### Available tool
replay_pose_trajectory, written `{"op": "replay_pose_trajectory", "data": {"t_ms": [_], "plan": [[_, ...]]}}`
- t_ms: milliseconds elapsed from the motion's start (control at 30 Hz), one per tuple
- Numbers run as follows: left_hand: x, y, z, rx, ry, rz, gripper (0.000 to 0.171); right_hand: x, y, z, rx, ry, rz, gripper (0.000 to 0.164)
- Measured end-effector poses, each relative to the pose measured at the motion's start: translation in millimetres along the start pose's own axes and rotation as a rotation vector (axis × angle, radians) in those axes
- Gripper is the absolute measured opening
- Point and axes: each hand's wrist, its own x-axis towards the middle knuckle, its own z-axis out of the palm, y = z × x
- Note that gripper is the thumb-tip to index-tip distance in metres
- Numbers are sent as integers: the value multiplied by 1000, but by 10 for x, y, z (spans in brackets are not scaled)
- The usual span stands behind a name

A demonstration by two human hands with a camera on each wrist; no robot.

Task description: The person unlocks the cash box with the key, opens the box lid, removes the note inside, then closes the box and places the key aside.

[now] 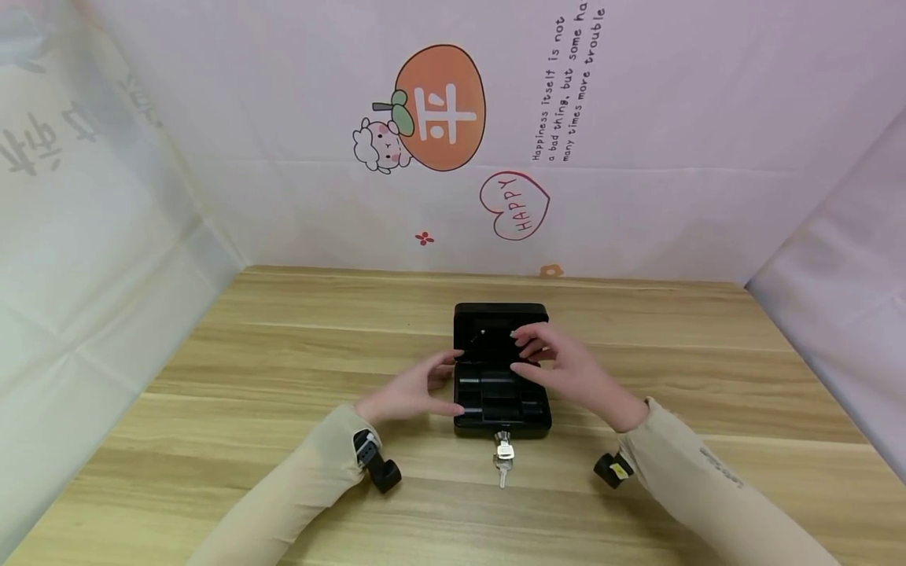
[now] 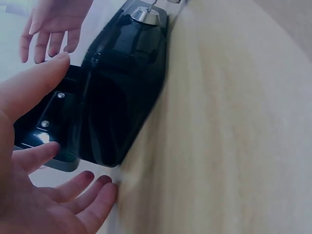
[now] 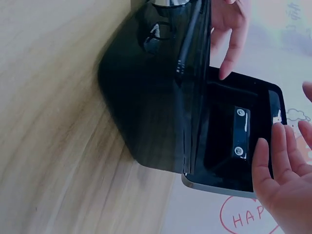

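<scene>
A black cash box lies on the table with its lid tipped back and its moulded black tray facing up. From its front lock hangs a pair of keys. My left hand is at the box's left side, thumb and fingers spread around its edge, holding nothing. Over the right part of the lid hovers my right hand, fingers loosely bent and thumb apart. Two screws show on a bracket inside the lid in the right wrist view.
Wood-grain table surrounds the box. A white printed sheet hangs behind it, with an orange fruit drawing and a red heart. Each wrist carries a small black camera, such as the left one.
</scene>
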Motion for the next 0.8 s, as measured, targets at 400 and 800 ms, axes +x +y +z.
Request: {"op": "replay_pose_trajectory", "data": {"t_ms": [400, 800], "plan": [[-6, -12, 25, 63, -42, -23, 96, 57, 52, 129, -134, -144, -97, 35], [-20, -58, 25, 68, -57, -34, 96, 80, 124, 289, -311, -275, -180, 30]]}}
